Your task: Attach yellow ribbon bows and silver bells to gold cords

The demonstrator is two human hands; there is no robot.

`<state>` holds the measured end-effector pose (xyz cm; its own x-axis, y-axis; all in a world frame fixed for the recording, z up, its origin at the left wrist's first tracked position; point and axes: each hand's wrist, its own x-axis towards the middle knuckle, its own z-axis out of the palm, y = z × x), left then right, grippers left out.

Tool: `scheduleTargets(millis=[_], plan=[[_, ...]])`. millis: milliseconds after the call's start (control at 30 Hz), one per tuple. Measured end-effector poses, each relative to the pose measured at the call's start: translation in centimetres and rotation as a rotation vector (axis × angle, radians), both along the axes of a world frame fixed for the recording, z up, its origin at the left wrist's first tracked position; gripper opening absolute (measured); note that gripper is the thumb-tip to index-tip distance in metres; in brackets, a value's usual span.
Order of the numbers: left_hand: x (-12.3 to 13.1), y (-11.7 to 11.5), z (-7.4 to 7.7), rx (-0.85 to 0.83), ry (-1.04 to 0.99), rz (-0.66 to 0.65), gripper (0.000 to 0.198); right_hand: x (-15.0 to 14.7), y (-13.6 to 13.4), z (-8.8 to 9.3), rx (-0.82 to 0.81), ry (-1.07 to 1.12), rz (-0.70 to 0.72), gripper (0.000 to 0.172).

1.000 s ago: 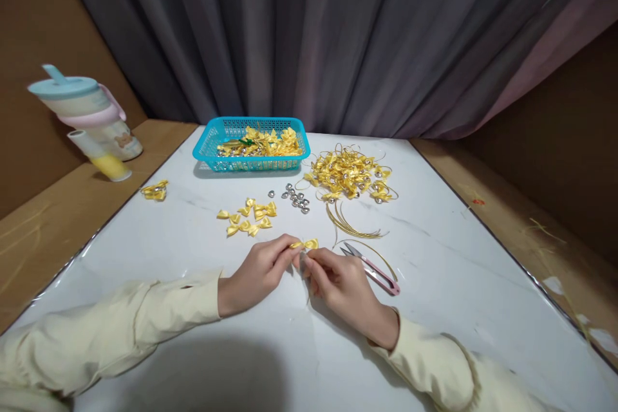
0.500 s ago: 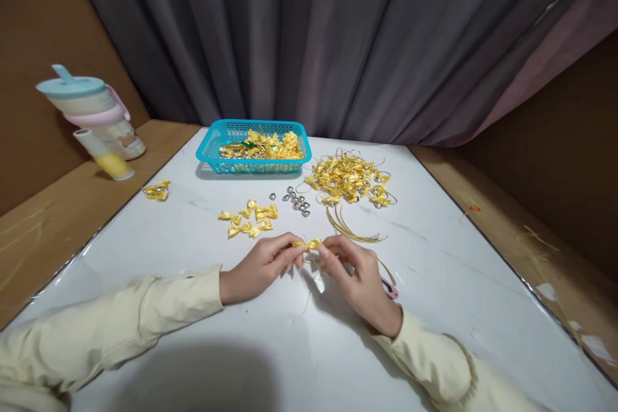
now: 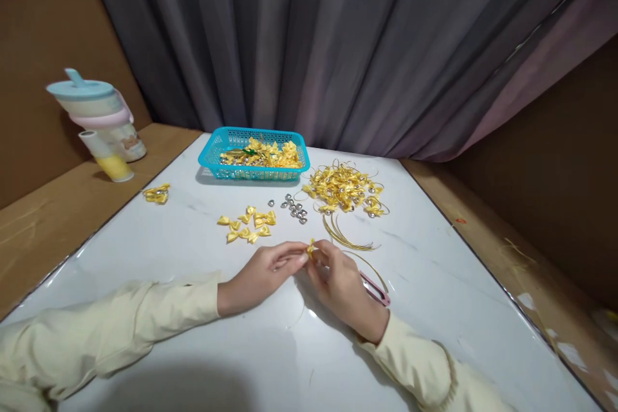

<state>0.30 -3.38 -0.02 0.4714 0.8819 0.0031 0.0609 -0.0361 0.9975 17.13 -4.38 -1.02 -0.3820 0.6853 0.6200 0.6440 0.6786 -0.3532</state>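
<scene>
My left hand and my right hand meet at their fingertips over the white table, both pinching one small yellow ribbon bow. A thin gold cord trails from the bow down onto the table between my wrists. Pink-handled snips lie just right of my right hand, partly hidden by it. Several loose yellow bows sit a little beyond my left hand.
A turquoise basket of bows and bells stands at the back. Beside it lie small silver bells, a heap of finished bows with bells and gold cords. A lidded cup stands far left.
The bow has turned edge-on between my fingertips and looks smaller. My right hand has closed in over it, covering more of the snips. The camera view has drifted slightly.
</scene>
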Motion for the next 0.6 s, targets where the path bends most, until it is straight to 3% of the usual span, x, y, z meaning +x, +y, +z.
scheduleTargets(millis=[100, 200, 333, 400, 600], plan=[[-0.1, -0.1, 0.3, 0.015, 0.006, -0.060, 0.028, -0.1, -0.2, 0.6, -0.028, -0.003, 0.109, 0.030], [-0.1, 0.1, 0.4, 0.020, 0.060, -0.026, 0.025, -0.1, -0.7, 1.3, -0.169, 0.133, 0.204, 0.033], [-0.2, 0.2, 0.5, -0.005, 0.048, -0.079, 0.026, 0.5, -0.5, 1.8, -0.201, 0.348, 0.058, 0.026], [-0.3, 0.2, 0.4, -0.031, 0.006, -0.147, 0.028, 1.0, 0.0, 1.9, -0.221, 0.320, 0.040, 0.029], [-0.5, 0.2, 0.4, -0.135, -0.074, -0.219, 0.030, 1.2, 0.6, 2.0, -0.401, 0.157, 0.281, 0.037]])
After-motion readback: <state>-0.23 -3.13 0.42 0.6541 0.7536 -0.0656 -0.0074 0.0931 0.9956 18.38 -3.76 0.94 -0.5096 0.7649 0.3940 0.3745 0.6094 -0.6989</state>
